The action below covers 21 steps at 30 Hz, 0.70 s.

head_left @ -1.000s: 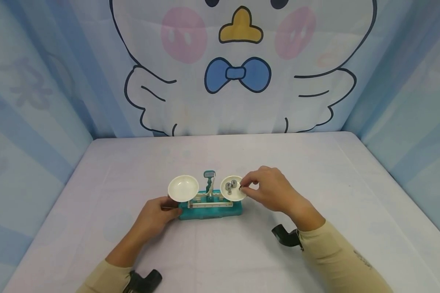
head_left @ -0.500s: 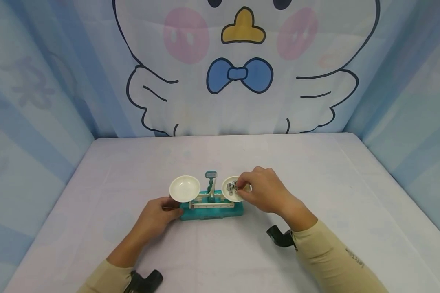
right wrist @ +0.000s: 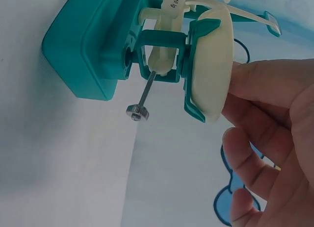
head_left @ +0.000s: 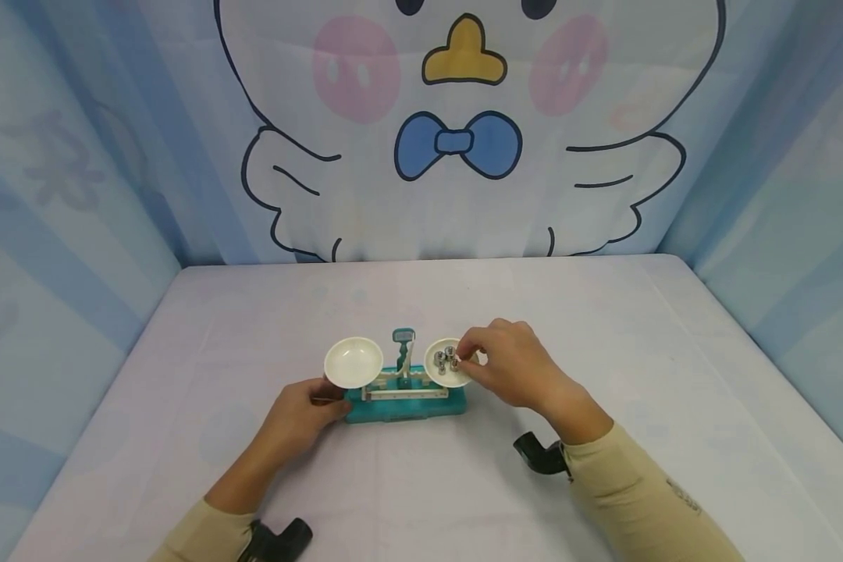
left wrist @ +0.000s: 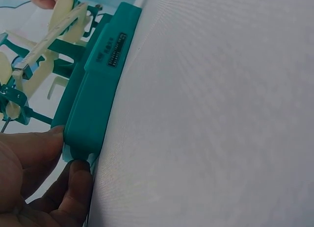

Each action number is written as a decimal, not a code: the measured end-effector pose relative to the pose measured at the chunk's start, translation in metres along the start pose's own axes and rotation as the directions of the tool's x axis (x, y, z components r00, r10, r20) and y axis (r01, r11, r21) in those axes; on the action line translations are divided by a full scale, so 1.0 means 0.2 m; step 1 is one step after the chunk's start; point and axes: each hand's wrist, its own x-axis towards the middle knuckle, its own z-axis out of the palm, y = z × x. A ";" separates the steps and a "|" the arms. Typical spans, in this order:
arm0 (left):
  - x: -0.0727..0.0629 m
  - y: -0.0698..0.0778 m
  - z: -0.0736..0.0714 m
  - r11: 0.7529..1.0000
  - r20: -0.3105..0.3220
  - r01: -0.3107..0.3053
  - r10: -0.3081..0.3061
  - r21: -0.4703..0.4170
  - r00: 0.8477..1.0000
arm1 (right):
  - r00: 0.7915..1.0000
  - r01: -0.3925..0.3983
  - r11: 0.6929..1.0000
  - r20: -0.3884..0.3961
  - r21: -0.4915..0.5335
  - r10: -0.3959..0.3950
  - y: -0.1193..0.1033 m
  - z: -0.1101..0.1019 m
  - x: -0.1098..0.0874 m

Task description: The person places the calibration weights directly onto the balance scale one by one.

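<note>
A teal balance scale (head_left: pixel 405 404) with two cream pans stands on the table. Nothing lies in its left pan (head_left: pixel 353 362). Several small silver weights (head_left: pixel 440 359) sit in the right pan (head_left: pixel 435 380). My left hand (head_left: pixel 302 417) grips the left end of the base; in the left wrist view the thumb (left wrist: pixel 39 144) lies on one side and curled fingers on the other. My right hand (head_left: pixel 516 367) is at the right pan, thumb and index fingertips beside the nearest weight. In the right wrist view the pan hides those fingertips, so whether they pinch it is unclear.
The white-covered table (head_left: pixel 407 499) extends around the scale. A blue and white curtain (head_left: pixel 365 211) with a cartoon figure hangs behind it. A silver adjusting nut (right wrist: pixel 137 112) sticks out from the beam's right end. Black wrist cameras (head_left: pixel 539 454) hang beneath both forearms.
My right hand moved a small weight from the right pan's edge further in among the others, then drew back slightly right. My left hand keeps its grip on the base.
</note>
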 end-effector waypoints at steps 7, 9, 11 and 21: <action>0.00 0.01 0.00 1.000 0.004 0.017 -0.017 0.015 1.000 | 0.996 -0.090 0.990 0.025 0.112 0.088 0.09 -0.07 -0.10; 0.01 0.01 0.00 1.000 0.006 0.020 -0.021 0.016 1.000 | 0.992 -0.126 0.984 0.038 0.129 0.122 0.13 -0.09 -0.13; 0.01 0.01 0.00 1.000 0.011 0.020 -0.021 0.017 1.000 | 0.985 -0.167 0.978 0.054 0.127 0.161 0.18 -0.10 -0.17; 0.01 0.00 0.00 1.000 0.018 0.005 -0.005 0.006 1.000 | 0.936 -0.341 0.933 0.131 0.116 0.326 0.38 -0.07 -0.36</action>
